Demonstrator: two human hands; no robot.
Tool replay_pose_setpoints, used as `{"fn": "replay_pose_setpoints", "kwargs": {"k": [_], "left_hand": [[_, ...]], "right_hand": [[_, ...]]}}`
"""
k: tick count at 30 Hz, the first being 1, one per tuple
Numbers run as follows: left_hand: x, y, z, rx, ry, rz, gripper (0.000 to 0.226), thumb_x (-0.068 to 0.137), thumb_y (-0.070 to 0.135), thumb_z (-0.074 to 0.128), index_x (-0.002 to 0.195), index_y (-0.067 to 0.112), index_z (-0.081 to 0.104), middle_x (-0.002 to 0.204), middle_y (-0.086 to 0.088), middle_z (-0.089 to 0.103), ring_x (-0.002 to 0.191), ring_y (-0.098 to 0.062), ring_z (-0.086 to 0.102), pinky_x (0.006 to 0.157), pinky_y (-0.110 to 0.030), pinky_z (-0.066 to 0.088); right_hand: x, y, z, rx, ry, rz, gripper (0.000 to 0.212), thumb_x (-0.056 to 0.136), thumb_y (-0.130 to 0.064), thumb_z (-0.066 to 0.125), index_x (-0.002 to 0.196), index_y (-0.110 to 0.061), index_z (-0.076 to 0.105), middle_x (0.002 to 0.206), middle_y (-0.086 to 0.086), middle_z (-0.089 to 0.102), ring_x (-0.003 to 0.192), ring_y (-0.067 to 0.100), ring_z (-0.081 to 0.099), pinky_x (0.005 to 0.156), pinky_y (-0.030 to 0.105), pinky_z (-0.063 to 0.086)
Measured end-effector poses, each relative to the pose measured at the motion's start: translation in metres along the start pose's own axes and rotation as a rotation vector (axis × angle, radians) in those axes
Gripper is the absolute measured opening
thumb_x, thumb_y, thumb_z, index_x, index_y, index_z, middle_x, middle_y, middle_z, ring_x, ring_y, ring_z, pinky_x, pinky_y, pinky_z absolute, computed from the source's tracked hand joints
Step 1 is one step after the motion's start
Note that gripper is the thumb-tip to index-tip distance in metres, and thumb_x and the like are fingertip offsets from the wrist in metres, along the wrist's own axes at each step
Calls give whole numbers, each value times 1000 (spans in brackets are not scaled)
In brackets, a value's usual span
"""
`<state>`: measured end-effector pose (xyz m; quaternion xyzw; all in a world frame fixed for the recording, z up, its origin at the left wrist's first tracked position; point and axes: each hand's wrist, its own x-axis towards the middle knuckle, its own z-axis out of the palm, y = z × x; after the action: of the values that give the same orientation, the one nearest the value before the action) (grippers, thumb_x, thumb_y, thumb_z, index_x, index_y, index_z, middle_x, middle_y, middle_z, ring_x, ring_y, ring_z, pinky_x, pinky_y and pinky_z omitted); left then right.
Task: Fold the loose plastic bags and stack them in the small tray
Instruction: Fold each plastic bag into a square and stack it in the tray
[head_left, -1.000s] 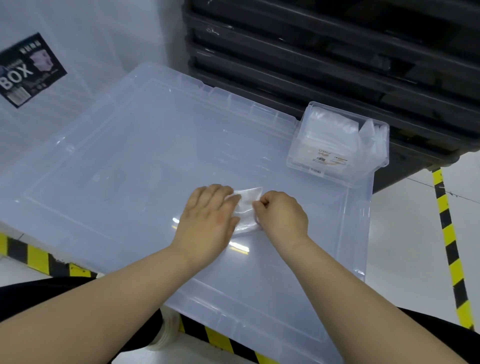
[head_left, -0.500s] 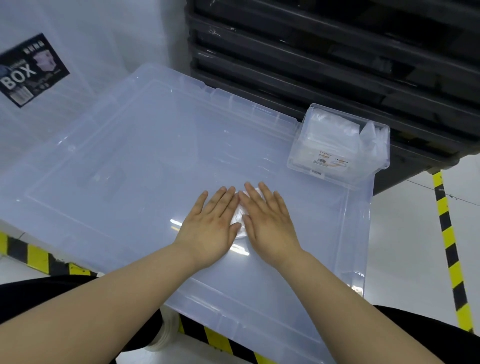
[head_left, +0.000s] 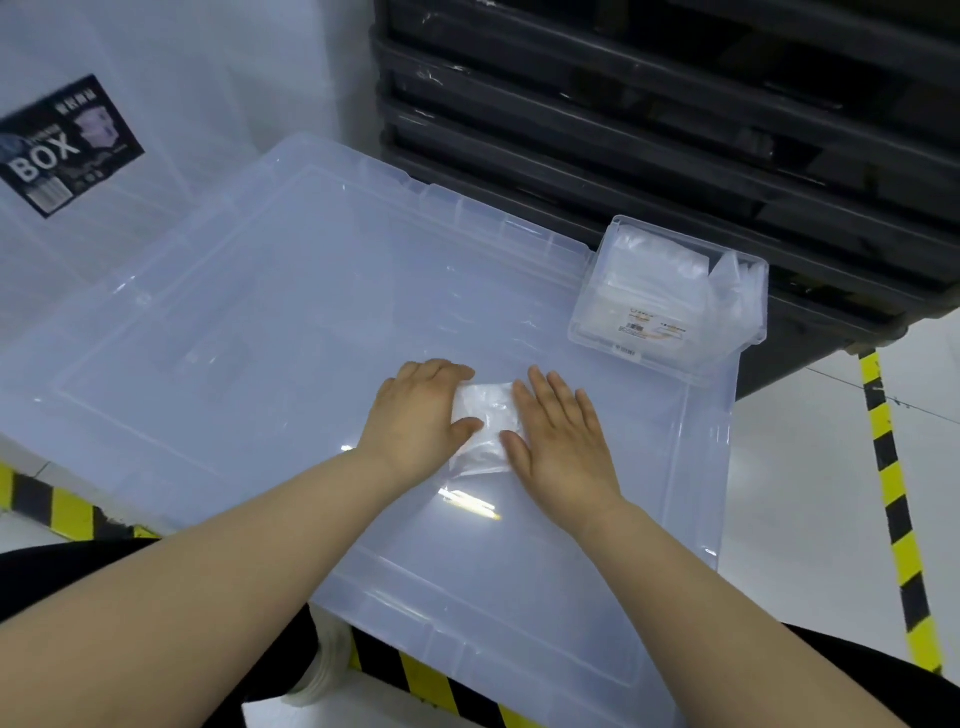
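A small folded clear plastic bag (head_left: 485, 426) lies on the big translucent bin lid (head_left: 260, 312). My left hand (head_left: 418, 410) sits on the bag's left side, fingers curled at its edge and thumb on top of it. My right hand (head_left: 558, 436) lies flat with straight fingers, pressing the bag's right side. The small clear tray (head_left: 597, 291) stands at the lid's far right corner. It holds a stack of folded bags (head_left: 654, 275), with crumpled bags (head_left: 737, 291) along its right side.
Black stacked crates (head_left: 675, 130) rise right behind the tray. A clear storage box with a dark "BOX" label (head_left: 67, 145) stands at the far left. Yellow-black floor tape (head_left: 883, 441) runs along the right side, beyond the lid's edge.
Half a second ago both hands lay flat, close together over the bag. They have since moved apart, uncovering the bag's middle, and my left fingers have curled.
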<state>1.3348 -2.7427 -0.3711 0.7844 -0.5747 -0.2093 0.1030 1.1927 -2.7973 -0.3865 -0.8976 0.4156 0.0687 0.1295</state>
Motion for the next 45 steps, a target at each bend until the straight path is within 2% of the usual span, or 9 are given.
{"fn": "replay_pose_setpoints", "kwargs": {"k": [11, 19, 22, 26, 31, 36, 38, 41, 45], "left_hand": [[25, 13, -19, -36, -226, -228, 13, 80, 26, 66, 83, 18, 57, 77, 4, 54, 88, -22, 53, 76, -25, 28], [15, 7, -27, -373, -162, -144, 28, 79, 14, 69, 60, 20, 49, 65, 4, 45, 68, -17, 47, 50, -20, 32], [9, 11, -35, -599, -134, -153, 28, 81, 9, 66, 61, 15, 49, 62, 1, 47, 56, -9, 44, 46, -14, 34], [1, 22, -40, -933, -2, -172, 25, 81, -1, 65, 68, 14, 51, 64, 0, 52, 54, -6, 50, 45, -8, 40], [7, 42, -45, -1099, 104, -127, 30, 79, -6, 64, 89, 19, 50, 75, 3, 53, 64, -6, 52, 54, -8, 42], [34, 76, -51, -1079, 210, -51, 26, 89, 6, 56, 114, 14, 50, 80, 2, 53, 71, -8, 51, 60, -7, 39], [44, 87, -50, -971, 197, 1, 32, 95, 11, 47, 127, 12, 48, 105, 0, 55, 90, -11, 51, 63, -5, 38], [59, 93, -43, -722, 79, 85, 43, 99, 16, 37, 142, 17, 32, 146, 0, 32, 130, -14, 34, 97, -16, 29], [73, 92, -35, -510, -55, 102, 49, 100, 18, 33, 147, 20, 19, 154, 2, 17, 140, -15, 20, 108, -21, 17]], "right_hand": [[-1, 2, -5, 65, 10, -17, 74, 80, -51, 7, 147, -20, 17, 156, -4, -1, 144, 11, -3, 108, 20, -14], [0, 9, -9, 168, 42, -41, 50, 97, -36, 38, 144, -21, 27, 155, -5, 11, 143, 10, 5, 110, 20, -4], [1, 7, -16, 450, 114, 29, 46, 93, -30, 51, 136, -17, 42, 142, -2, 40, 135, 14, 29, 108, 20, 17], [2, 2, -43, 1215, 0, 186, 18, 88, -11, 59, 107, -13, 58, 91, -6, 62, 85, 11, 59, 74, 12, 47], [5, 17, -79, 1221, -66, 162, 18, 90, -2, 53, 76, -12, 56, 70, 3, 56, 62, 13, 52, 51, 14, 47], [12, 53, -130, 930, 106, 214, 9, 89, -3, 56, 80, -5, 57, 65, 0, 52, 55, 8, 49, 46, 8, 41], [18, 69, -149, 816, 201, 249, 6, 89, -7, 57, 89, -2, 61, 68, 0, 53, 60, 8, 53, 52, 12, 42], [30, 90, -169, 677, 267, 279, 12, 89, -12, 57, 94, -2, 63, 78, 7, 56, 74, 20, 53, 61, 25, 43], [48, 106, -177, 451, 225, 252, 22, 89, -14, 56, 93, 7, 59, 85, 26, 55, 78, 25, 51, 85, 38, 45]]}}
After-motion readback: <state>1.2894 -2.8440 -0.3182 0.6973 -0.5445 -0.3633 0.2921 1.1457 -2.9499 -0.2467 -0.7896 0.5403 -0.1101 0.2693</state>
